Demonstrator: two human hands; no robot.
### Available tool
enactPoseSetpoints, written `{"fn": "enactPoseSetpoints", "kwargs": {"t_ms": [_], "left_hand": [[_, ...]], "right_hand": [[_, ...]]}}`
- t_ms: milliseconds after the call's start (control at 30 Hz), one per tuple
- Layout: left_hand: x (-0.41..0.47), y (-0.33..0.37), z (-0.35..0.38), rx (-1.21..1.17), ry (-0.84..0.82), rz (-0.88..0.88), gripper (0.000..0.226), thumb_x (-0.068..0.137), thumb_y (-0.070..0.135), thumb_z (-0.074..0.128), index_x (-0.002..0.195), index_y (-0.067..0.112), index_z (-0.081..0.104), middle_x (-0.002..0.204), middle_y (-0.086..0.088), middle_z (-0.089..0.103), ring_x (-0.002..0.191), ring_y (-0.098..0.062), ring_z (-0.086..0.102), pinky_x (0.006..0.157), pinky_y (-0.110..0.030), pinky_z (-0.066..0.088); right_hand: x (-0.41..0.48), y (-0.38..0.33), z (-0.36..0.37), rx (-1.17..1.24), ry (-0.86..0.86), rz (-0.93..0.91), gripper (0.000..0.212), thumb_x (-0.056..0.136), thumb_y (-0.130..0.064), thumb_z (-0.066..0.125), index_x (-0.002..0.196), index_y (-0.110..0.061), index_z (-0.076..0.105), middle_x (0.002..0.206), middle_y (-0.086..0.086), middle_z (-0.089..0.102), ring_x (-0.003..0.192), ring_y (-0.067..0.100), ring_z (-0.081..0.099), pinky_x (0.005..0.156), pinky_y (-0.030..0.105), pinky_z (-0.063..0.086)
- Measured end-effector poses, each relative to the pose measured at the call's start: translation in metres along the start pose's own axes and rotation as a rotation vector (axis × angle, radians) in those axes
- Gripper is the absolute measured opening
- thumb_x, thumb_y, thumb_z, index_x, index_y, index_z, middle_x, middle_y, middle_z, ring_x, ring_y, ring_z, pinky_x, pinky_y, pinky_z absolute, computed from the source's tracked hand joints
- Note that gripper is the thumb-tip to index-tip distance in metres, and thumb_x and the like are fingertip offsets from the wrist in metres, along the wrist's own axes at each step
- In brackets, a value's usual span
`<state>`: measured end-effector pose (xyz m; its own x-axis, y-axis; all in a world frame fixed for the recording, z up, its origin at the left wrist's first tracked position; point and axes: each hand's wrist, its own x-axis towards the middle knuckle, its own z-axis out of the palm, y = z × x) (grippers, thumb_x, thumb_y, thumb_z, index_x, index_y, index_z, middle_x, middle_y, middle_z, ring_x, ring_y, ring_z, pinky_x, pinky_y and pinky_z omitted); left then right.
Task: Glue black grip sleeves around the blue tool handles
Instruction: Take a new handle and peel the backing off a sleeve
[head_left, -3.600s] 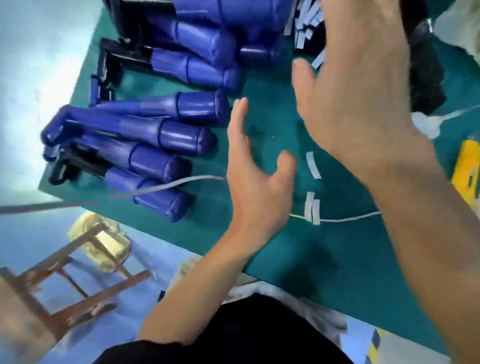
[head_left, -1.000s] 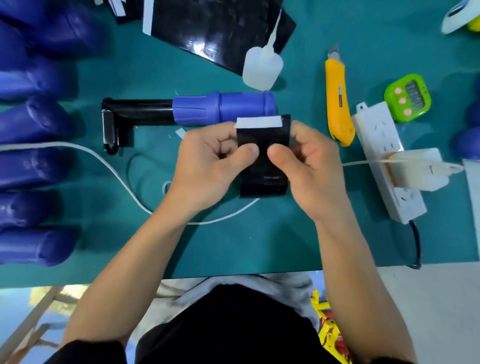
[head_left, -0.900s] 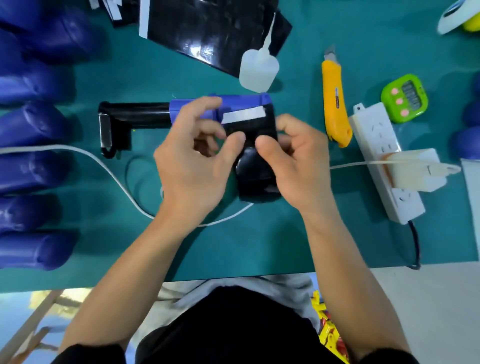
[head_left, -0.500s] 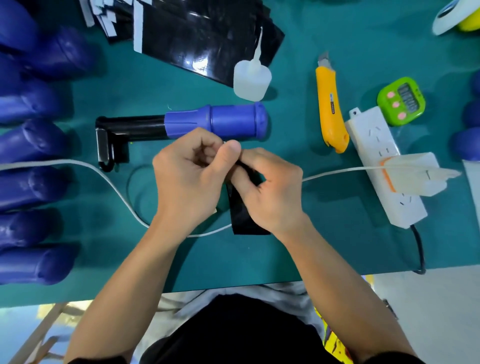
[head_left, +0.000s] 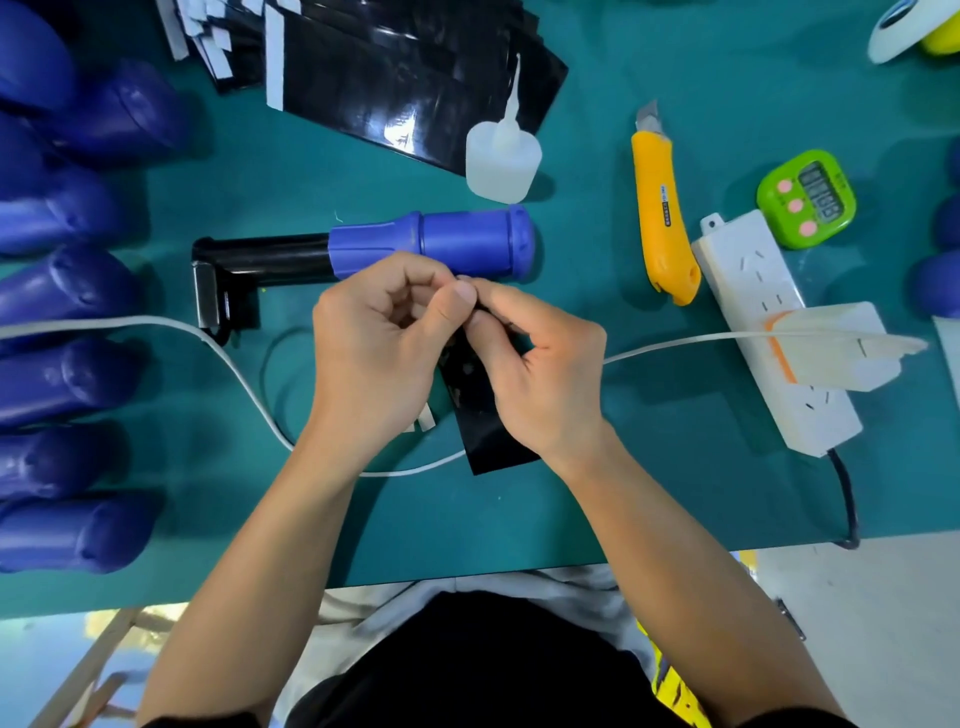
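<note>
Two hands, fingertips met at one spot: left hand and right hand, each with thumb and forefinger curled in a pinch on the far edge of one black grip sleeve. Probable step: peeling a backing strip from that edge. No strip shows between the fingers, so this is unconfirmed.

Sleeve: thin glossy sheet, running from the pinch toward the near side, near end lying on the green mat, upper part covered by the right palm. Handling, by judgement: light, limp, slick on its face, quick to crease. Best held by its edges, clear of any adhesive band.

One blue tool handle, bare, lying crosswise just beyond the fingertips, black shaft to the left.

One glue bottle farther off, nozzle pointing away, resting against the stack of spare sleeves.

One yellow utility knife to the right, with a power strip beyond it.

Several blue handles ranked along the left edge.
</note>
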<state>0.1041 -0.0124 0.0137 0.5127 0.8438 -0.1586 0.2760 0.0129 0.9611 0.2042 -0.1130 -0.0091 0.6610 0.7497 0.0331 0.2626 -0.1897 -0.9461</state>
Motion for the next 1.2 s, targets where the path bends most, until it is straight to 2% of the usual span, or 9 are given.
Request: {"fn": "enactPoseSetpoints", "kwargs": {"t_ms": [100, 200, 367, 600, 700, 800, 933, 1100, 1200], "left_hand": [[0.0, -0.001, 0.001, 0.043, -0.016, 0.013, 0.015, 0.092, 0.024, 0.072, 0.082, 0.035, 0.069, 0.072, 0.015, 0.07, 0.064, -0.008, 0.063, 0.065, -0.02, 0.051], [0.001, -0.002, 0.0, 0.079, -0.021, 0.012, 0.016, 0.091, 0.026, 0.072, 0.082, 0.039, 0.07, 0.073, 0.013, 0.071, 0.068, -0.022, 0.069, 0.065, -0.031, 0.057], [0.003, -0.004, 0.0, 0.082, -0.037, -0.005, 0.015, 0.089, 0.029, 0.072, 0.08, 0.04, 0.072, 0.073, 0.006, 0.072, 0.069, -0.027, 0.069, 0.066, -0.043, 0.059], [0.003, -0.007, 0.001, 0.146, 0.001, 0.029, 0.019, 0.09, 0.023, 0.076, 0.083, 0.04, 0.07, 0.072, 0.018, 0.07, 0.065, -0.003, 0.064, 0.065, -0.019, 0.051], [-0.002, -0.006, 0.001, 0.273, 0.109, 0.184, 0.016, 0.09, 0.019, 0.078, 0.094, 0.034, 0.079, 0.083, 0.024, 0.074, 0.074, 0.003, 0.066, 0.072, -0.014, 0.05], [-0.004, -0.012, 0.0, 0.443, 0.153, 0.515, 0.006, 0.095, 0.012, 0.079, 0.097, 0.01, 0.084, 0.094, 0.001, 0.079, 0.081, -0.012, 0.073, 0.073, -0.03, 0.059], [-0.003, -0.014, -0.001, 0.45, 0.185, 0.464, 0.01, 0.091, 0.016, 0.083, 0.098, 0.009, 0.084, 0.099, 0.0, 0.079, 0.086, -0.011, 0.072, 0.076, -0.029, 0.059], [-0.004, -0.015, -0.004, 0.473, 0.123, 0.489, 0.012, 0.093, 0.015, 0.081, 0.103, 0.008, 0.083, 0.103, 0.0, 0.08, 0.092, -0.01, 0.074, 0.083, -0.023, 0.059], [-0.005, -0.018, -0.004, 0.556, 0.135, 0.581, 0.012, 0.097, 0.019, 0.078, 0.103, 0.009, 0.083, 0.103, 0.0, 0.08, 0.085, -0.015, 0.076, 0.07, -0.032, 0.06]], "right_hand": [[0.001, 0.002, -0.001, -0.002, 0.004, 0.018, 0.02, 0.101, -0.008, 0.067, 0.116, -0.006, 0.08, 0.106, -0.002, 0.081, 0.097, 0.007, 0.076, 0.087, 0.025, 0.059], [0.002, 0.005, -0.002, -0.008, -0.004, 0.007, 0.02, 0.101, -0.012, 0.066, 0.115, -0.009, 0.08, 0.102, -0.007, 0.08, 0.093, 0.005, 0.075, 0.083, 0.026, 0.059], [0.002, 0.009, -0.002, -0.01, -0.02, -0.002, 0.02, 0.101, -0.016, 0.065, 0.113, -0.013, 0.08, 0.098, -0.018, 0.076, 0.087, 0.001, 0.072, 0.079, 0.017, 0.053], [0.005, 0.011, -0.002, -0.001, -0.05, 0.032, 0.014, 0.099, -0.009, 0.065, 0.099, -0.011, 0.079, 0.072, -0.029, 0.06, 0.066, -0.002, 0.056, 0.067, 0.01, 0.04], [0.007, 0.009, -0.003, 0.061, -0.074, 0.083, 0.012, 0.1, -0.007, 0.066, 0.097, -0.011, 0.077, 0.071, -0.015, 0.063, 0.064, 0.002, 0.053, 0.065, 0.015, 0.041], [0.009, 0.006, -0.005, 0.085, -0.106, 0.077, 0.015, 0.1, -0.005, 0.066, 0.092, -0.015, 0.074, 0.07, -0.009, 0.061, 0.064, 0.007, 0.051, 0.063, 0.02, 0.043], [0.014, 0.006, -0.007, 0.147, -0.123, 0.112, 0.025, 0.098, -0.002, 0.064, 0.08, -0.02, 0.065, 0.061, -0.016, 0.048, 0.058, 0.001, 0.041, 0.058, 0.013, 0.034], [0.015, 0.006, -0.009, 0.168, -0.147, 0.097, 0.022, 0.099, 0.0, 0.064, 0.077, -0.007, 0.066, 0.061, 0.002, 0.047, 0.057, 0.008, 0.036, 0.055, 0.017, 0.032], [0.017, 0.005, -0.012, 0.167, -0.173, 0.065, 0.031, 0.097, 0.004, 0.064, 0.081, -0.022, 0.067, 0.062, -0.015, 0.053, 0.059, 0.001, 0.042, 0.058, 0.013, 0.035]]}}
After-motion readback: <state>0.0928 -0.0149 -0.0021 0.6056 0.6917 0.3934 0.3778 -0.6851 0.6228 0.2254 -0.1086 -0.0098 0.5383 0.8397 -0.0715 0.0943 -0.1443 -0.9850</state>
